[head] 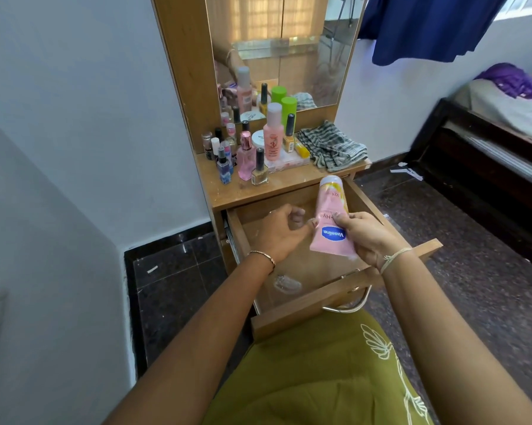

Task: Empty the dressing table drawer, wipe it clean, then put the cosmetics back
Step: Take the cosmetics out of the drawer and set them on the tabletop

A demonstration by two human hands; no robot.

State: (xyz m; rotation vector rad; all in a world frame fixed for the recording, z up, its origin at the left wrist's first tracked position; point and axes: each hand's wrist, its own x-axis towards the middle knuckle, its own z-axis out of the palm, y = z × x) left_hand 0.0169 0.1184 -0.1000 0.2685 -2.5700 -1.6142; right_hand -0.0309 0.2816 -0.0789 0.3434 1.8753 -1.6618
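Note:
The wooden drawer (344, 297) of the dressing table is pulled out in front of me. Over it, my right hand (366, 237) grips a pink Vaseline tube (330, 219), cap pointing away from me. My left hand (278, 231) hovers just left of the tube with fingers loosely curled; its fingertips are close to the tube's edge, and I cannot tell if they touch. A clear plastic item (286, 283) lies on the drawer floor near the front. Several bottles of nail polish and cosmetics (249, 148) stand on the tabletop (277, 188), next to a striped grey cloth (332, 145).
A mirror (283, 47) rises behind the bottles. A white wall is close on the left, with dark floor tiles (178, 280) below. A dark bed frame (479, 167) stands to the right and a blue cloth (424, 26) hangs above it.

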